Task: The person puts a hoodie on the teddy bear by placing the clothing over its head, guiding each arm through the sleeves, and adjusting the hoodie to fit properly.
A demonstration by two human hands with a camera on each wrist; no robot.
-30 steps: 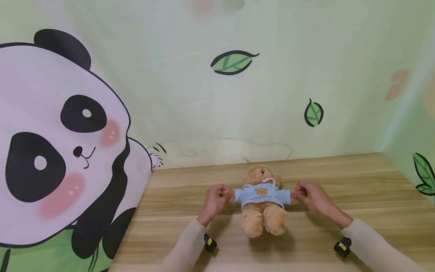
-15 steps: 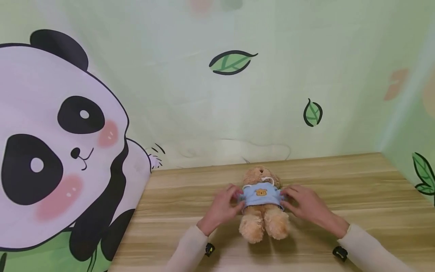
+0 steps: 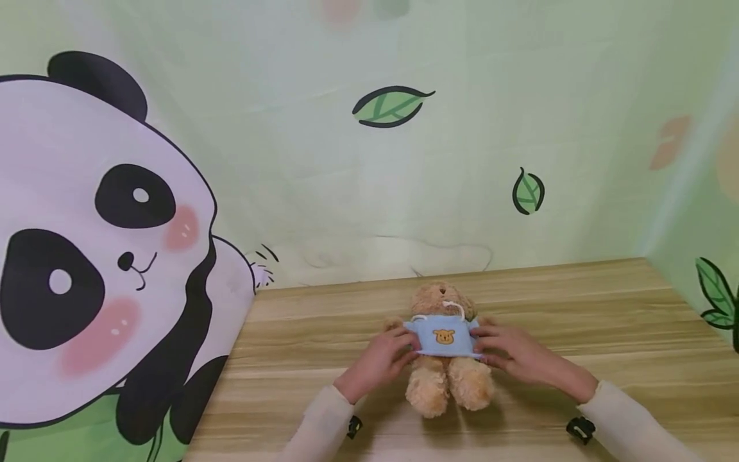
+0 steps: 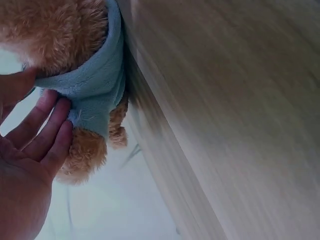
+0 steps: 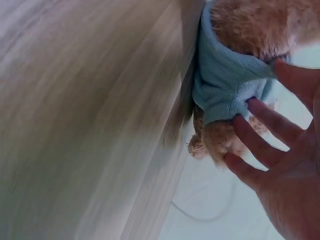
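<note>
A light-brown teddy bear [image 3: 427,385] lies on its back on the wooden table, head towards the wall, in a blue hoodie [image 3: 430,340] with white cords and a bear's-head patch. At the hoodie's left side, my left hand [image 3: 378,359] pinches the cloth near the hem. My right hand [image 3: 516,350] does likewise on the other side. The left wrist view has the thumb at the hem of the hoodie [image 4: 92,77] and the fingers against the sleeve. In the right wrist view, spread fingers touch the sleeve and furry arm [image 5: 220,137], with the thumb at the hem.
The wooden table [image 3: 312,321] ends at the back against a pale green cloth wall [image 3: 462,160] printed with leaves. A large printed panda [image 3: 115,192] fills the left side. Black wrist devices [image 3: 580,430] sit under both cream sleeves [image 3: 629,417].
Both hands have left the bear's paws and come inward to the hoodie's sides. The hoodie's front and patch have shifted slightly down towards the legs.
</note>
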